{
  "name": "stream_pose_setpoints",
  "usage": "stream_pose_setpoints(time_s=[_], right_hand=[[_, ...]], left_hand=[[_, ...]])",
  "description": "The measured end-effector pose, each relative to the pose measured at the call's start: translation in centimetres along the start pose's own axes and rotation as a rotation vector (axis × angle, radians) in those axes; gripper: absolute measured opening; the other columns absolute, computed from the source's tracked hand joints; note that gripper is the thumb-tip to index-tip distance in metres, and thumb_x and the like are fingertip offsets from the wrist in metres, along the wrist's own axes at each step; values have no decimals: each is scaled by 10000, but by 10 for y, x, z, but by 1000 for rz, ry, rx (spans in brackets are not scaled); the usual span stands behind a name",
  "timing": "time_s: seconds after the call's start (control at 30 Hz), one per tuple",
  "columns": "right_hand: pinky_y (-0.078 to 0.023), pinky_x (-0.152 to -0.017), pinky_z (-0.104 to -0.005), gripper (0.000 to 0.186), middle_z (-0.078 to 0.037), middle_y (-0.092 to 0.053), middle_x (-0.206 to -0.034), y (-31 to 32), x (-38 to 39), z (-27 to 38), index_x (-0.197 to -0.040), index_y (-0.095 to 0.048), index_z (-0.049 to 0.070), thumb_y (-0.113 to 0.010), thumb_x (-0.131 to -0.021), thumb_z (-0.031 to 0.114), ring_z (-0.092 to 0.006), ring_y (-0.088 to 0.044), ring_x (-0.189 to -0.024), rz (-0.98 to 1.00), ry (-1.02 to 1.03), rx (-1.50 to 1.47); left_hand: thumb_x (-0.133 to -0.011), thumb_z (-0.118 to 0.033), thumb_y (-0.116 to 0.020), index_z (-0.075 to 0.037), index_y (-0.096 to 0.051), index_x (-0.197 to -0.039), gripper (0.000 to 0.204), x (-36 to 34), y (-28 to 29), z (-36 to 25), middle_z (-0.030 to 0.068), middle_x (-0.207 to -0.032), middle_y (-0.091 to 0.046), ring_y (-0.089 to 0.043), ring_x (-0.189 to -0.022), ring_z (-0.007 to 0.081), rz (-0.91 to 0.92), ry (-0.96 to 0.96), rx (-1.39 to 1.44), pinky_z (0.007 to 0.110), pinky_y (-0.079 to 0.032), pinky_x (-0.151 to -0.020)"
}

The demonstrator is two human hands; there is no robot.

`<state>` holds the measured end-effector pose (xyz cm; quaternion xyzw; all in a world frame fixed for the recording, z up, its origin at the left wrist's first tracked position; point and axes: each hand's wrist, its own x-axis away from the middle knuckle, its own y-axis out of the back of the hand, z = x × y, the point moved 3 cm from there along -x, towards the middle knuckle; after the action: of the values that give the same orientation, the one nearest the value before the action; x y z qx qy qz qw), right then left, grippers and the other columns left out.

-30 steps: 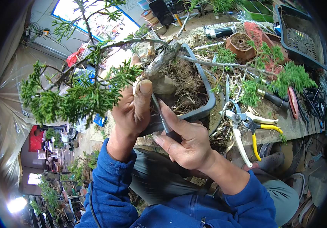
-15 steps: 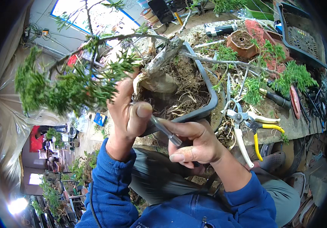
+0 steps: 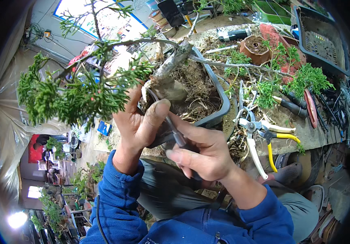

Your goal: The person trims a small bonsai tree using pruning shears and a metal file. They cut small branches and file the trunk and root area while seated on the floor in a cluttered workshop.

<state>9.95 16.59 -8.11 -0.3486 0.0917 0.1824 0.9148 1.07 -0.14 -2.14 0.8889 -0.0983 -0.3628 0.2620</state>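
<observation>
A juniper with a partly stripped trunk (image 3: 171,65) leans out of a dark rectangular pot (image 3: 221,110) of soil and roots. My right hand (image 3: 205,152) grips a carving tool (image 3: 176,133) with a thin metal shaft and dark handle. The tip of the tool meets the pale bared wood at the near left of the trunk. My left hand (image 3: 140,122) is closed around the left side of the trunk, its fingers partly hidden by wood and foliage. The left thumb lies along the tool's shaft.
Green foliage (image 3: 73,93) hangs over my left hand. White-handled pruning shears (image 3: 253,130) and yellow-handled cutters (image 3: 274,140) lie right of the pot. Beyond are a brown hexagonal pot (image 3: 257,51), dark-handled tools (image 3: 293,106) and a black plastic basket (image 3: 321,44).
My right hand has shifted left and a little down with the carving tool. The tool's bent tip now shows against the bared wood. My left thumb has moved slightly up and right.
</observation>
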Motion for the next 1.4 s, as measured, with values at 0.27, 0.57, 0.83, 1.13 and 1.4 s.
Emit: stream_pose_setpoints(time_s=[0.27, 0.57, 0.83, 1.13, 1.4], right_hand=[[-466, -396, -307, 759, -171, -639, -746, 31, 3, 12, -1631, -266, 36, -660, -997, 175, -192, -562, -464, 167, 220, -547], [-498, -428, -243, 719, -159, -682, -916, 14, 6, 69, -1626, -203, 98, -593, -1022, 100, -142, -605, -512, -426, 410, 36], [-491, -418, -265, 233, -198, -678, -960, 3, 8, 83, -1238, -512, 62, -599, -1023, 44, -172, -609, -505, -478, 431, 166], [-546, -571, -291, 529, -203, -688, -1007, 9, -7, 98, -1519, -422, -11, -545, -1011, 71, -192, -653, -620, -429, 202, 479], [-362, -542, -192, 290, 57, -552, -712, 17, -40, 140, -1224, -704, 25, -560, -1091, 238, -20, -465, -604, -290, -190, 1003]], left_hand=[[-951, -168, -700, 73, -590, -1244, 395, -4, -16, -24, 119, -1147, -656, -614, -1064, 213, -216, 153, 461, 339, -459, -952], [-885, 17, -715, 158, -242, -1566, 841, -1, -27, -67, 264, -1630, -324, -354, -1507, 293, -204, 280, 766, 398, -274, -1238], [-806, -216, -864, 132, -596, -1341, 693, -53, 23, -2, 217, -1284, -699, -662, -1185, 221, 234, 356, 350, 339, -483, -1057], [-772, -277, -860, 11, -642, -1178, 544, -60, 0, -23, 179, -979, -751, -732, -926, 351, 84, 150, 196, 414, -559, -857], [-758, -295, -876, 9, -639, -1171, 566, -60, -6, -12, 202, -972, -746, -723, -919, 406, 23, 45, 144, 455, -563, -810]])
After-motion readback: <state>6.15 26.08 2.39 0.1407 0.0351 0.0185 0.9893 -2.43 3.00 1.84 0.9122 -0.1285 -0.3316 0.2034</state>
